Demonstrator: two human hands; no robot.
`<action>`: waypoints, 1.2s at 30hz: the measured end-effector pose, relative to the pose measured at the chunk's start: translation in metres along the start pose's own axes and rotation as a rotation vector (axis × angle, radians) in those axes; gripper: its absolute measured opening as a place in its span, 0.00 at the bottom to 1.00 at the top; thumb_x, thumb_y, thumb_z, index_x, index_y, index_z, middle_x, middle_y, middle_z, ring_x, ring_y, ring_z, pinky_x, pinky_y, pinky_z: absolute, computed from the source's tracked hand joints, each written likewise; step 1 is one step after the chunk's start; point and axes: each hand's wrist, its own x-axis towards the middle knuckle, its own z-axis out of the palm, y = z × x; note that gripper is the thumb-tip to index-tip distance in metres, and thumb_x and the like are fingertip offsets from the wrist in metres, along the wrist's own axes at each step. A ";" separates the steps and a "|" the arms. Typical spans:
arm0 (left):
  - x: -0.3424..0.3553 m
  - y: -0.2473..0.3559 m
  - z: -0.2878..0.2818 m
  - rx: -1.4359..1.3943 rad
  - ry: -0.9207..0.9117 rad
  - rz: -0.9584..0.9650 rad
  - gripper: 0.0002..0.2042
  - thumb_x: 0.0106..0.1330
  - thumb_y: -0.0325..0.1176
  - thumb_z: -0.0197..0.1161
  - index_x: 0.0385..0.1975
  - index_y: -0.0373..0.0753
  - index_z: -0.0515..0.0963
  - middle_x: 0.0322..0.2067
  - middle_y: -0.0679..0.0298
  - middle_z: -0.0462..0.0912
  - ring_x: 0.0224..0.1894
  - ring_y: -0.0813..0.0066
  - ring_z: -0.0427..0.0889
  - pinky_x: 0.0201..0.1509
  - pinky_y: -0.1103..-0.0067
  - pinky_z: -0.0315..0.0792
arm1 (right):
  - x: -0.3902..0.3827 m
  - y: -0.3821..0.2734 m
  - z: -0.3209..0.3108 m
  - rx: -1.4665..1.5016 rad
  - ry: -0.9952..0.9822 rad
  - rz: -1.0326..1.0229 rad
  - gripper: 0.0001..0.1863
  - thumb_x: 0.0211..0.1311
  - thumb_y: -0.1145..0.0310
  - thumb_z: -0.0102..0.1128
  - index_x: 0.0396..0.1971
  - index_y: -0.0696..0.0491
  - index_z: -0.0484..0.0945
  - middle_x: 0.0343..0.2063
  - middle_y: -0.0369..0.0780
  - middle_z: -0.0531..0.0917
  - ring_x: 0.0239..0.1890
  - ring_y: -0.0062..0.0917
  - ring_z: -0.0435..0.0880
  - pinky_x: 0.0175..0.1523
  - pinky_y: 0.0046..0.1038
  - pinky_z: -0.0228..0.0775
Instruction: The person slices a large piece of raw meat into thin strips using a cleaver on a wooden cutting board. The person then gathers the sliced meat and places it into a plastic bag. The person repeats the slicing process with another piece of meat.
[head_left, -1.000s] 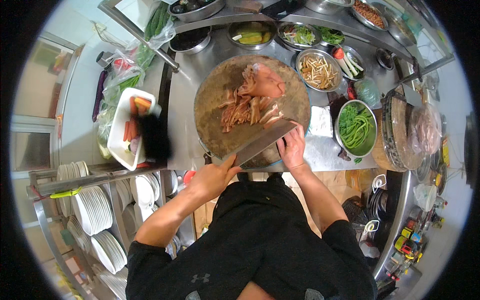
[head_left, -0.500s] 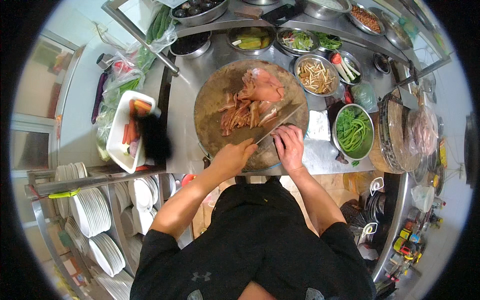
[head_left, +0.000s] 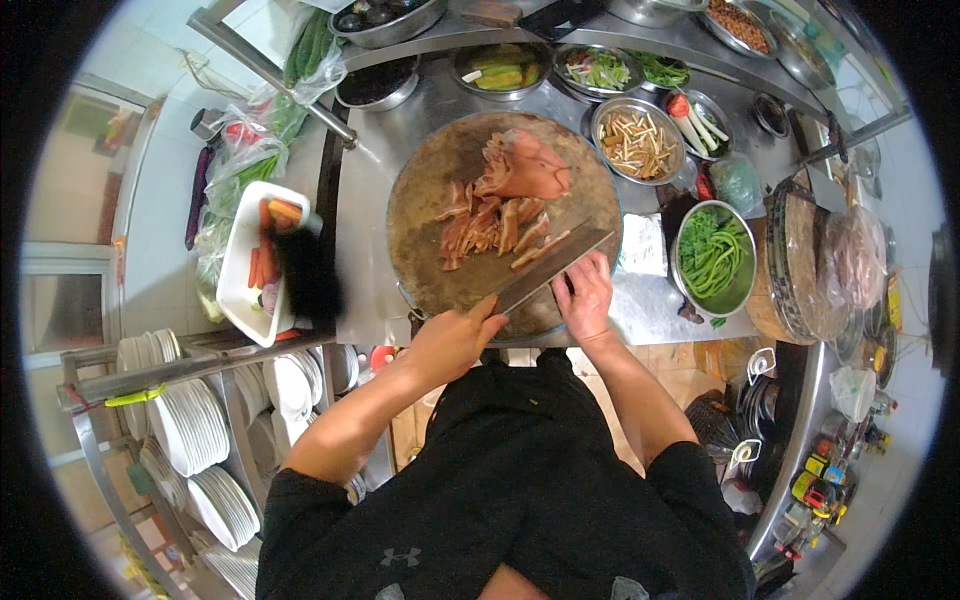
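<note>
On the round wooden chopping board (head_left: 420, 230) lie a large reddish piece of meat (head_left: 522, 165) and a pile of sliced, fatty pieces (head_left: 470, 232). My left hand (head_left: 455, 340) is closed round the handle of a broad cleaver (head_left: 548, 265), whose blade slants up to the right over the board's near right part. My right hand (head_left: 582, 295) sits against the blade at that end, fingers curled and partly hidden behind it, by some pale strips of meat. What those fingers grip is hidden.
Steel bowls with greens (head_left: 712, 255), beige strips (head_left: 637, 140) and pickles (head_left: 500, 70) surround the board. A white tub (head_left: 245, 285) with carrots stands left, a second board (head_left: 795, 320) right. A shelf (head_left: 470, 35) runs across the back; stacked plates (head_left: 195, 430) are below left.
The cleaver turned more edge-on half a second ago and now shows its broad face again. Both my hands shifted slightly along with it; the meat pile looks much the same.
</note>
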 end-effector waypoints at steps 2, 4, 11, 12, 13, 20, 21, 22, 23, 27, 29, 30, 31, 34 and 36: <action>0.023 -0.018 0.037 0.093 0.100 0.055 0.24 0.80 0.50 0.51 0.64 0.39 0.73 0.26 0.43 0.85 0.31 0.39 0.86 0.37 0.52 0.78 | 0.004 0.001 0.000 0.012 0.021 -0.006 0.11 0.50 0.78 0.72 0.36 0.58 0.84 0.42 0.43 0.84 0.50 0.44 0.79 0.55 0.42 0.75; 0.049 -0.012 0.046 0.158 0.152 0.033 0.23 0.79 0.48 0.52 0.64 0.39 0.74 0.26 0.44 0.85 0.30 0.40 0.86 0.37 0.52 0.79 | 0.002 0.004 -0.001 0.002 0.007 -0.007 0.11 0.51 0.78 0.72 0.37 0.58 0.84 0.42 0.42 0.85 0.50 0.44 0.79 0.56 0.41 0.75; 0.043 -0.018 0.007 -0.005 0.245 0.158 0.21 0.81 0.48 0.51 0.58 0.37 0.79 0.32 0.43 0.87 0.37 0.39 0.86 0.44 0.54 0.79 | 0.008 -0.003 -0.003 0.027 0.054 -0.042 0.09 0.55 0.78 0.71 0.38 0.56 0.85 0.42 0.40 0.84 0.50 0.41 0.79 0.56 0.39 0.75; 0.032 -0.016 -0.001 -0.023 0.207 0.118 0.21 0.81 0.48 0.51 0.58 0.38 0.79 0.32 0.42 0.86 0.37 0.38 0.85 0.43 0.53 0.79 | 0.009 -0.003 -0.003 0.030 0.051 -0.046 0.09 0.55 0.78 0.71 0.38 0.56 0.85 0.42 0.40 0.84 0.50 0.41 0.79 0.56 0.39 0.75; 0.020 -0.011 -0.009 -0.040 0.170 0.077 0.21 0.81 0.48 0.50 0.58 0.38 0.79 0.32 0.42 0.86 0.36 0.37 0.85 0.43 0.53 0.79 | 0.010 -0.003 -0.003 0.030 0.056 -0.048 0.10 0.55 0.78 0.71 0.38 0.56 0.85 0.42 0.40 0.84 0.50 0.41 0.79 0.56 0.39 0.75; -0.026 0.020 -0.037 0.075 -0.098 -0.214 0.23 0.81 0.50 0.50 0.62 0.39 0.76 0.28 0.39 0.84 0.33 0.36 0.85 0.39 0.51 0.77 | 0.003 0.002 -0.005 -0.024 0.006 -0.027 0.11 0.53 0.78 0.71 0.38 0.57 0.84 0.43 0.41 0.84 0.51 0.43 0.79 0.56 0.40 0.74; -0.029 0.023 -0.041 0.062 -0.113 -0.243 0.23 0.81 0.50 0.50 0.62 0.39 0.75 0.27 0.40 0.84 0.33 0.36 0.85 0.39 0.51 0.77 | 0.003 0.001 -0.005 -0.018 0.005 -0.017 0.11 0.52 0.78 0.72 0.38 0.57 0.84 0.42 0.42 0.84 0.51 0.43 0.79 0.56 0.40 0.74; -0.033 0.025 -0.044 0.050 -0.129 -0.271 0.23 0.81 0.50 0.50 0.63 0.40 0.75 0.27 0.40 0.84 0.33 0.37 0.85 0.38 0.51 0.77 | 0.003 0.001 -0.005 -0.014 0.006 -0.011 0.11 0.52 0.78 0.72 0.37 0.57 0.84 0.42 0.42 0.84 0.51 0.43 0.79 0.56 0.40 0.74; -0.034 0.025 -0.045 0.038 -0.144 -0.298 0.23 0.81 0.50 0.49 0.63 0.40 0.74 0.26 0.41 0.84 0.33 0.37 0.85 0.38 0.51 0.77 | 0.004 0.000 -0.004 -0.012 0.008 -0.007 0.11 0.52 0.78 0.72 0.37 0.57 0.84 0.42 0.42 0.84 0.51 0.43 0.79 0.56 0.40 0.74; -0.027 0.018 -0.039 0.019 -0.127 -0.262 0.22 0.81 0.49 0.49 0.62 0.40 0.75 0.26 0.42 0.84 0.32 0.37 0.85 0.38 0.51 0.76 | 0.001 0.005 -0.002 0.034 0.003 -0.009 0.13 0.50 0.79 0.71 0.38 0.58 0.83 0.42 0.44 0.84 0.50 0.47 0.79 0.57 0.42 0.73; -0.016 0.020 -0.036 -0.024 -0.134 -0.251 0.21 0.81 0.49 0.50 0.61 0.39 0.76 0.26 0.42 0.84 0.31 0.37 0.85 0.38 0.50 0.76 | 0.001 0.005 -0.001 0.042 0.022 -0.003 0.13 0.50 0.79 0.71 0.38 0.58 0.83 0.42 0.44 0.84 0.49 0.47 0.79 0.57 0.42 0.73; -0.011 0.015 -0.029 0.007 -0.093 -0.172 0.21 0.81 0.48 0.50 0.60 0.39 0.76 0.26 0.41 0.84 0.31 0.37 0.84 0.38 0.50 0.76 | 0.003 0.003 0.000 0.051 0.033 -0.004 0.13 0.50 0.79 0.71 0.38 0.58 0.83 0.41 0.44 0.85 0.49 0.47 0.80 0.57 0.42 0.74; -0.005 0.005 -0.014 0.038 -0.053 -0.093 0.20 0.81 0.48 0.51 0.59 0.39 0.76 0.26 0.41 0.84 0.31 0.37 0.84 0.38 0.50 0.76 | 0.003 0.002 0.000 0.044 0.035 0.017 0.13 0.50 0.79 0.71 0.38 0.58 0.83 0.42 0.43 0.85 0.50 0.45 0.80 0.57 0.41 0.74; 0.020 0.009 0.009 0.020 0.031 -0.064 0.18 0.80 0.45 0.52 0.56 0.38 0.77 0.27 0.41 0.84 0.32 0.37 0.84 0.38 0.50 0.77 | 0.003 -0.001 0.000 0.028 0.030 0.053 0.11 0.51 0.79 0.71 0.37 0.57 0.84 0.42 0.42 0.85 0.51 0.43 0.81 0.57 0.40 0.76; 0.043 0.017 0.017 0.029 0.085 -0.050 0.18 0.80 0.45 0.52 0.53 0.37 0.77 0.26 0.41 0.84 0.31 0.38 0.85 0.37 0.50 0.78 | 0.004 0.000 -0.003 0.017 0.022 0.048 0.11 0.51 0.78 0.71 0.37 0.56 0.84 0.42 0.41 0.85 0.51 0.43 0.81 0.57 0.40 0.76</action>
